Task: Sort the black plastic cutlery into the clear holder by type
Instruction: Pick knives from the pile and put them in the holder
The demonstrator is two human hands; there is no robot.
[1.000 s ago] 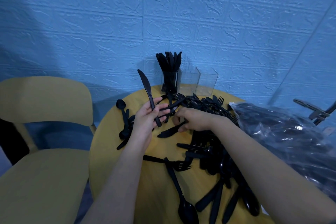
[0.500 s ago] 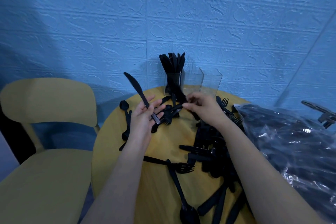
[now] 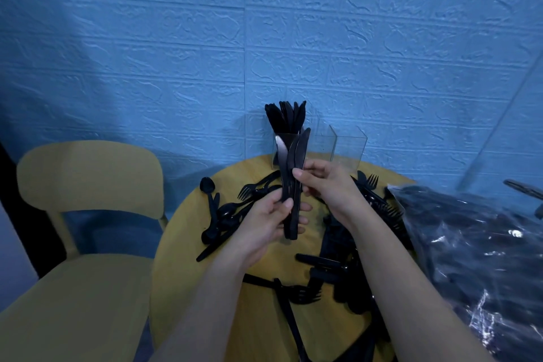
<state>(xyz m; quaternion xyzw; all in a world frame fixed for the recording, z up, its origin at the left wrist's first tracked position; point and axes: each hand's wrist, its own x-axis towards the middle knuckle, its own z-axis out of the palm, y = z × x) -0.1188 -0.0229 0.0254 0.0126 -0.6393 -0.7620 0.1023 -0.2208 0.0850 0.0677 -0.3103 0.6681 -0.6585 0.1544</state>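
Head view: both hands are up over the round yellow table point(image 3: 188, 244), sharing a small bunch of black knives point(image 3: 292, 173) held upright, blades pointing up. The left hand point(image 3: 264, 223) grips the handles low, thumb across the front. The right hand point(image 3: 326, 185) pinches the bunch higher up at mid-length. Just behind the blades stands the clear holder point(image 3: 349, 147) at the table's far edge; its left compartment is packed with knives point(image 3: 286, 116), the other compartments look clear. Loose forks and spoons point(image 3: 229, 214) lie scattered on the table, and a crinkled plastic bag point(image 3: 482, 244) sits right; a yellow chair point(image 3: 88, 185) stands left
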